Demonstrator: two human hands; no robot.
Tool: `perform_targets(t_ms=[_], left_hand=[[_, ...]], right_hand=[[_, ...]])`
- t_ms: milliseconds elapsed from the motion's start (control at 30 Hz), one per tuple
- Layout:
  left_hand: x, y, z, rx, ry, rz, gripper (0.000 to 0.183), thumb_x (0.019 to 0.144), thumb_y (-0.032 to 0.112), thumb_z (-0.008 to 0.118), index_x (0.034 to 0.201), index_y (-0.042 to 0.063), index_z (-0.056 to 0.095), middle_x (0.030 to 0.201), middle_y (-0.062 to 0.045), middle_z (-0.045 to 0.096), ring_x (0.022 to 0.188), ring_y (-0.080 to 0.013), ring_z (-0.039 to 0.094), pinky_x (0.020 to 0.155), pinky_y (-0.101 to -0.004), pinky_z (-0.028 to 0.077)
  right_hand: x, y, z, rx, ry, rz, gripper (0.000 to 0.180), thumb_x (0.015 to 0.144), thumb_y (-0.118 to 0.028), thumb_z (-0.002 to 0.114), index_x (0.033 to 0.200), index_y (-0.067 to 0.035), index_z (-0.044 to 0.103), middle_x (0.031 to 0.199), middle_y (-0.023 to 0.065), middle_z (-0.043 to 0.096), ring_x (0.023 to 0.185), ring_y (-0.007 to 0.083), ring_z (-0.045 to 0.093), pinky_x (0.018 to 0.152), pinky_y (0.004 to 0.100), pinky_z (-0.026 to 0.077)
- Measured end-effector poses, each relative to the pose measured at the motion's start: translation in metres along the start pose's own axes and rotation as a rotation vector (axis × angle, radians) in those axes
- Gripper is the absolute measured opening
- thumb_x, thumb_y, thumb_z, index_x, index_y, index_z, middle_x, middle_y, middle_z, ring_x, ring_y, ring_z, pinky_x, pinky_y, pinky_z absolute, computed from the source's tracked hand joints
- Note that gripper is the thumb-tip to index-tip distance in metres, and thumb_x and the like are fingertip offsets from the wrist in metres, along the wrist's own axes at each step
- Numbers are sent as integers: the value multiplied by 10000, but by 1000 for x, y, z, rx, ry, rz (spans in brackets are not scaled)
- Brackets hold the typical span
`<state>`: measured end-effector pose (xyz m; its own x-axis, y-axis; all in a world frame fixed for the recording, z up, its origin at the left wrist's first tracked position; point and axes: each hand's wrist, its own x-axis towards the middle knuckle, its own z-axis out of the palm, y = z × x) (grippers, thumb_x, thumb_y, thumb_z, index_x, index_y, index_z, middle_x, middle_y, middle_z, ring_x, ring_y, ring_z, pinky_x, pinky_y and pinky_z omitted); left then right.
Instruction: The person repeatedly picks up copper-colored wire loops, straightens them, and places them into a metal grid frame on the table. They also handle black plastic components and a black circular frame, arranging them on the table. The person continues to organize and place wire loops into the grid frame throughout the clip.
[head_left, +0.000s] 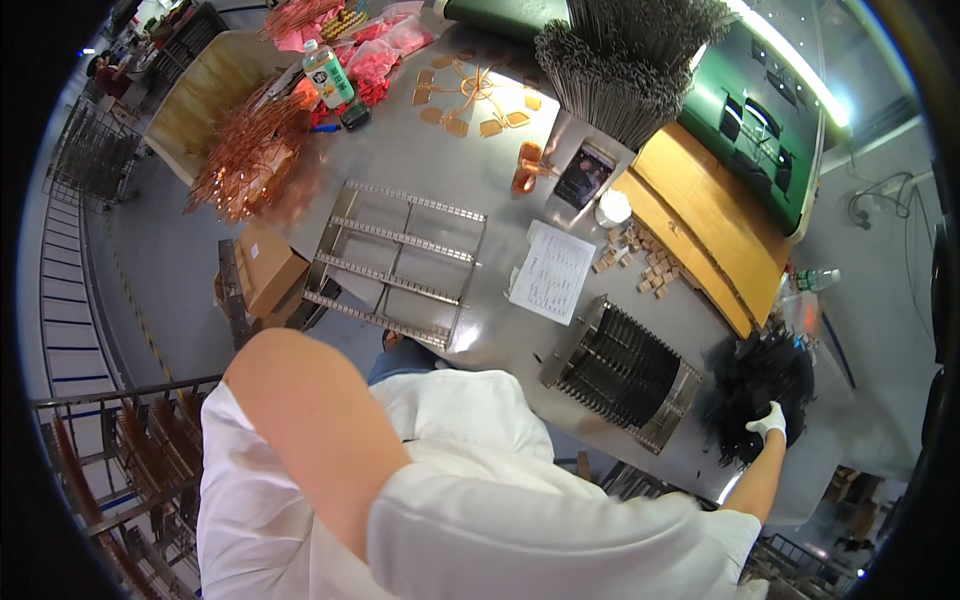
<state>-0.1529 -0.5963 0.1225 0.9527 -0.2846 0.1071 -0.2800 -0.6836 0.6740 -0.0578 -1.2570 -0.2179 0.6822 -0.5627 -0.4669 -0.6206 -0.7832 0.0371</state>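
Note:
My right hand (769, 424), in a white glove, reaches to a blurred heap of thin black pieces (757, 390) at the right end of the metal table (480, 217). The thumb and fingers touch or hover over the heap; whether they pinch a piece cannot be told. My left elbow is bent at the left, and the left hand is out of view. Beside the heap, on its left, a slotted metal rack (671, 409) holds a tight row of black flat pieces (621, 367). Another slotted metal rack (394, 285) stands before me with no pieces in its slots.
A written sheet (555, 274) lies between the racks. Beyond are a phone (585, 176), small brown blocks (656, 270), yellow boards (709, 217) and upright dark wire bundles (615, 82). Copper-coloured wire parts (247, 157) and a drink bottle (328, 75) are at the left, a carton (266, 270) below.

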Motion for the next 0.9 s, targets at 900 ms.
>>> perform_targets(t_ms=[900], left_hand=[[-274, -512, -141, 153, 309, -568, 216, 888, 161, 708, 1098, 112, 723, 830, -63, 700, 776, -281, 703, 716, -406, 578]], right_hand=[[-28, -996, 183, 1316, -663, -343, 377, 1016, -389, 647, 1296, -149, 572, 1307, 106, 666, 1160, 293, 644, 971, 411, 530]])
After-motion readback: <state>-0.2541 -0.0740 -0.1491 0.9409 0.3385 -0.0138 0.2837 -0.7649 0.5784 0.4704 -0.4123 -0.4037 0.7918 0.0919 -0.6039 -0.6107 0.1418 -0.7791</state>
